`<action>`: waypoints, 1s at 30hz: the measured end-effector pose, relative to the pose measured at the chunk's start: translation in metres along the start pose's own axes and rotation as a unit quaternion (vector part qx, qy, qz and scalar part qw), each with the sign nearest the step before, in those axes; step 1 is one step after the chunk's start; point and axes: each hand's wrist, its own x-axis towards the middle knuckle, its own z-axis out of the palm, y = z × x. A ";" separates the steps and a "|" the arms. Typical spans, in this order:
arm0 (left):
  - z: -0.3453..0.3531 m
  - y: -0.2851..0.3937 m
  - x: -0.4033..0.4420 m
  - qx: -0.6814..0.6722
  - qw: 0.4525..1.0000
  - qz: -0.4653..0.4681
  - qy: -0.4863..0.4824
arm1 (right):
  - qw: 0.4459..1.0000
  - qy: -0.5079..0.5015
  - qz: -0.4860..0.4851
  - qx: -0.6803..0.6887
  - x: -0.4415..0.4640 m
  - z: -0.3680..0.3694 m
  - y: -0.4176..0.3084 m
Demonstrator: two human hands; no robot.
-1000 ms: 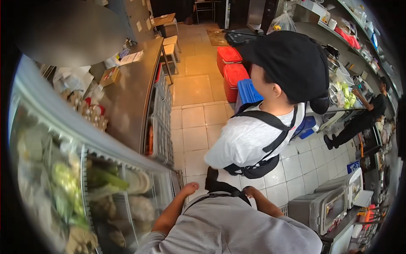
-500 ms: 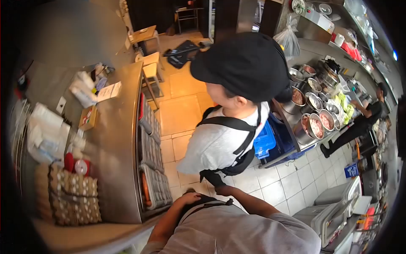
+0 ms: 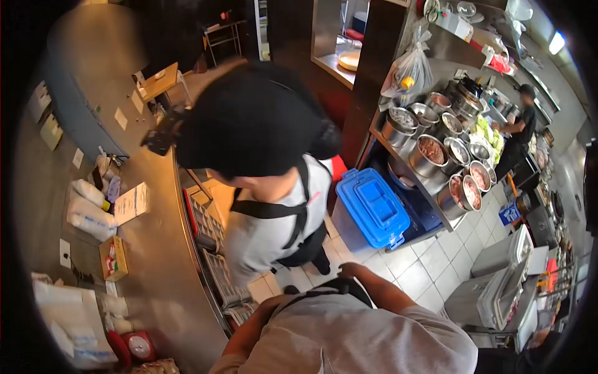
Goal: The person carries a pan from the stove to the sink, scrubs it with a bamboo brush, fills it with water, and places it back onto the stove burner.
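Both my hands are low at my waist, close to a dark apron [image 3: 339, 285]. My left hand [image 3: 272, 303] lies against the apron's left side; its fingers are hardly visible. My right hand [image 3: 350, 270] is by the apron's right side, with its fingers too small and dark to make out. Just ahead stands a co-worker [image 3: 268, 230] in a black cap, light shirt and black straps, head bent toward the steel counter [image 3: 168, 268]. A blue lidded bin [image 3: 374, 206] stands on the floor beyond my right hand.
Steel pots of meat [image 3: 431, 153] crowd the table at right. A second person [image 3: 520, 128] stands farther back. Grey lidded bins [image 3: 492, 290] are at lower right. A paper sheet [image 3: 132, 202], a box [image 3: 114, 258] and a red scale [image 3: 138, 346] sit along the left counter.
My view has shifted, and the blue bin now shows fully. The co-worker has moved left toward the counter. My right hand has moved slightly right and up in view.
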 end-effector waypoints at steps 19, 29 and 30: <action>-0.209 0.039 0.181 -0.026 0.999 -0.043 -0.018 | 0.983 0.051 0.010 0.175 0.121 -0.215 0.007; -0.386 0.128 0.324 0.029 0.996 -0.069 0.050 | 0.988 0.137 -0.045 0.052 0.194 -0.500 0.050; -0.402 0.130 0.344 0.032 0.997 -0.060 0.048 | 0.990 0.137 -0.027 0.035 0.198 -0.523 0.043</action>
